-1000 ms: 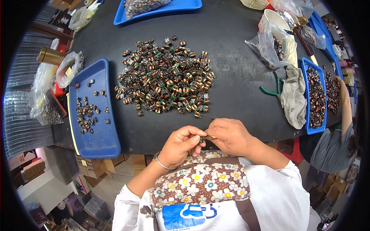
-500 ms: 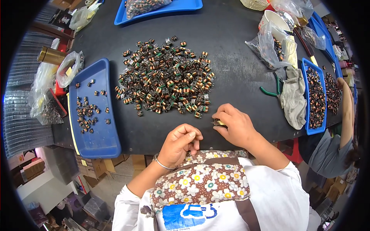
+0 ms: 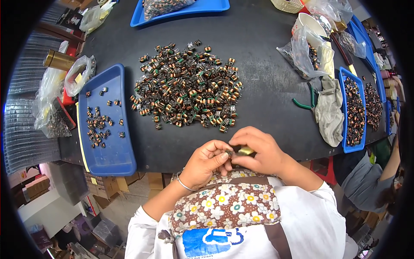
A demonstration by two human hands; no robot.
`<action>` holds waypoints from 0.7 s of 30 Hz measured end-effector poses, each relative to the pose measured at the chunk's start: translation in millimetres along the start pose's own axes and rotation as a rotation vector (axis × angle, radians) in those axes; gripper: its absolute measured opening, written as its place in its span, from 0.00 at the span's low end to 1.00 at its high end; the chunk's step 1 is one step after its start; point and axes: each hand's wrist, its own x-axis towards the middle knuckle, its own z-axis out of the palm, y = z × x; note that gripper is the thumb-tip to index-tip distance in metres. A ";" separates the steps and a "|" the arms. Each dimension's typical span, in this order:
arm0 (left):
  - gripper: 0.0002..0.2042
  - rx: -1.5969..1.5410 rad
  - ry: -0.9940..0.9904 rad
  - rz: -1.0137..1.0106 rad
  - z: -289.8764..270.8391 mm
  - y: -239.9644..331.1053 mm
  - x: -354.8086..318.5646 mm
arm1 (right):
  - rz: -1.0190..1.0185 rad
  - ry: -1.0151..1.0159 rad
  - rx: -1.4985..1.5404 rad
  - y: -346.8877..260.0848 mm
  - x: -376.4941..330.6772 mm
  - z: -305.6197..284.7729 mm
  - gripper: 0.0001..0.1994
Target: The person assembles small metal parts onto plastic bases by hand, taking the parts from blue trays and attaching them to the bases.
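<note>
My left hand [image 3: 206, 163] is closed at the table's near edge, pinching a small wire-wound coil [image 3: 229, 153] between thumb and fingertips. Close beside it, my right hand [image 3: 262, 152] is curled with its fingertips at that same coil. A small yellowish thing [image 3: 246, 150], its kind unclear, sits in the grip of the right hand, mostly covered by the fingers. Beyond both hands spreads a big heap of copper-wound coils [image 3: 189, 86] with dark and green parts. A blue tray [image 3: 110, 157] on the left carries several loose coils [image 3: 98, 125].
On the right lie green-handled pliers [image 3: 304, 105], a grey cloth [image 3: 328, 114], a plastic bag [image 3: 297, 54] and a narrow blue tray [image 3: 347, 149] full of coils. Another blue tray [image 3: 202, 9] with a bagged load stands at the far edge. A co-worker's arm [image 3: 391, 159] shows at far right.
My right hand has moved left and nearer, from the table by the heap to my left hand. A coil now shows between the fingertips. The co-worker's arm has lowered.
</note>
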 end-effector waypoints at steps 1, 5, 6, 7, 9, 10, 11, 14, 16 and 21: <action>0.09 0.027 -0.001 0.019 -1.3 0.6 -1.2 | 0.056 -0.018 0.009 1.3 -1.4 -2.8 0.10; 0.10 0.018 0.028 -0.002 -1.5 2.1 -3.5 | 0.083 -0.140 -0.046 7.0 -5.2 -6.8 0.07; 0.11 0.032 0.030 -0.010 -1.2 2.6 -3.9 | 0.062 -0.160 -0.079 6.8 -5.0 -5.4 0.06; 0.11 0.045 0.031 -0.019 -1.2 2.8 -4.1 | 0.041 -0.181 -0.111 6.6 -4.9 -4.5 0.05; 0.12 0.058 0.027 -0.025 -2.4 2.8 -4.3 | 0.020 -0.182 -0.122 5.7 -4.2 -4.3 0.05; 0.12 0.070 0.024 -0.031 -3.0 2.8 -4.4 | -0.002 -0.183 -0.131 5.4 -3.7 -4.4 0.06; 0.12 0.070 0.026 -0.032 -3.4 2.8 -4.5 | -0.001 -0.184 -0.130 5.4 -3.4 -4.6 0.06; 0.12 0.069 0.015 -0.017 -3.2 2.7 -5.7 | 0.007 -0.186 -0.086 4.4 -3.8 -5.7 0.06; 0.12 0.083 0.028 -0.027 -2.9 3.5 -5.2 | -0.006 -0.156 -0.101 5.4 -3.8 -6.4 0.07; 0.11 0.075 0.022 -0.030 -2.4 3.7 -4.1 | -0.054 -0.160 -0.203 6.7 -4.8 -4.6 0.07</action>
